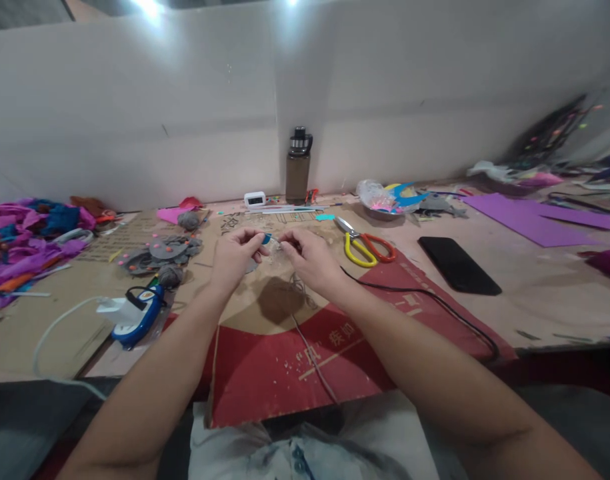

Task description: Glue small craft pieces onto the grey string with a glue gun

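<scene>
My left hand (pixel 239 255) pinches a small blue piece (pixel 267 238) between thumb and finger; its exact kind is too small to tell. Close beside it, my right hand (pixel 311 257) is closed in a pinch, and what its fingertips grip is not clear. A thin greyish strand (pixel 309 350) runs below the hands, with loose loops under the right hand, across a red and brown cardboard sheet (pixel 265 373). To the right of my right hand lie scissors (pixel 363 243) with one yellow and one orange handle.
A dark bottle (pixel 298 170) and white digital clock (pixel 255 199) stand by the wall. On the left are a blue power strip (pixel 139 320), grey pinned pieces (pixel 167 250) and colourful scraps (pixel 32 233). Rightward lie a black phone (pixel 457 265), a cable (pixel 425 291) and purple sheets (pixel 525 220).
</scene>
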A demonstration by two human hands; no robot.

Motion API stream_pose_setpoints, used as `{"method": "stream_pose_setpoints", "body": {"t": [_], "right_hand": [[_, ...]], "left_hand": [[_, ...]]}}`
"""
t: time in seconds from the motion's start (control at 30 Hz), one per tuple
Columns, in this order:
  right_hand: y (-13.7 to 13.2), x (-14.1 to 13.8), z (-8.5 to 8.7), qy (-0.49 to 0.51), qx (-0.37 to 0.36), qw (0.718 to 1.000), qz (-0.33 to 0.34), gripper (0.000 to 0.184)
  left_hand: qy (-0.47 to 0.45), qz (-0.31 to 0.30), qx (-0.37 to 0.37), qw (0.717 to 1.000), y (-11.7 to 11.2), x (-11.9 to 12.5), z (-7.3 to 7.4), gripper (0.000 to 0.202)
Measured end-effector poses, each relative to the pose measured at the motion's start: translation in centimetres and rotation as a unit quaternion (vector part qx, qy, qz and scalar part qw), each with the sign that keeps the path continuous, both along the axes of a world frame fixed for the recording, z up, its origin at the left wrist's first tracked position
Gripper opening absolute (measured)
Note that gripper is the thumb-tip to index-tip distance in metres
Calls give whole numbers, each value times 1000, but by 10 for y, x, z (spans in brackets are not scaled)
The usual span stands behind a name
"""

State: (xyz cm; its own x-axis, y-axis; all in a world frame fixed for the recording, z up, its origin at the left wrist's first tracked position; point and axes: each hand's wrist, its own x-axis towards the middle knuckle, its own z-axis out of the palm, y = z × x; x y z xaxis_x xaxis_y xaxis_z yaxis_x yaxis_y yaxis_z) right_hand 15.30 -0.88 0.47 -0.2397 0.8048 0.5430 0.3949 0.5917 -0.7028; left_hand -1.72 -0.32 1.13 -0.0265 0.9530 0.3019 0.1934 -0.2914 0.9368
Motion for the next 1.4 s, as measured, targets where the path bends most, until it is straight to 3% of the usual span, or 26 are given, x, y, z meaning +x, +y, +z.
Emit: {"method": "stream_pose_setpoints", "body": {"t": [0.3, 0.4, 0.57, 0.8, 1.13, 1.4], "right_hand": [[0, -1, 0, 3, -8, 998, 62, 17], [2, -2, -2, 29, -38, 998, 48, 17], [4, -5, -5, 61, -62, 996, -3, 52], [4, -2, -3, 76, -8, 997, 2, 11], [4, 0, -1, 55, 22, 998, -20, 16], [-1, -2, -2, 13, 35, 999, 9, 22]], "left_hand": [[-145, 22, -12, 989, 6, -1, -2, 22], [-134, 3, -21, 991, 4, 1, 0, 24], [-56, -22, -7, 998, -4, 11, 2, 27], [-71, -53, -1, 996, -9, 17, 3, 25], [-69, -52, -25, 996, -11, 16, 4, 25], [-62, 5, 39, 997, -6, 10, 2, 23]]}}
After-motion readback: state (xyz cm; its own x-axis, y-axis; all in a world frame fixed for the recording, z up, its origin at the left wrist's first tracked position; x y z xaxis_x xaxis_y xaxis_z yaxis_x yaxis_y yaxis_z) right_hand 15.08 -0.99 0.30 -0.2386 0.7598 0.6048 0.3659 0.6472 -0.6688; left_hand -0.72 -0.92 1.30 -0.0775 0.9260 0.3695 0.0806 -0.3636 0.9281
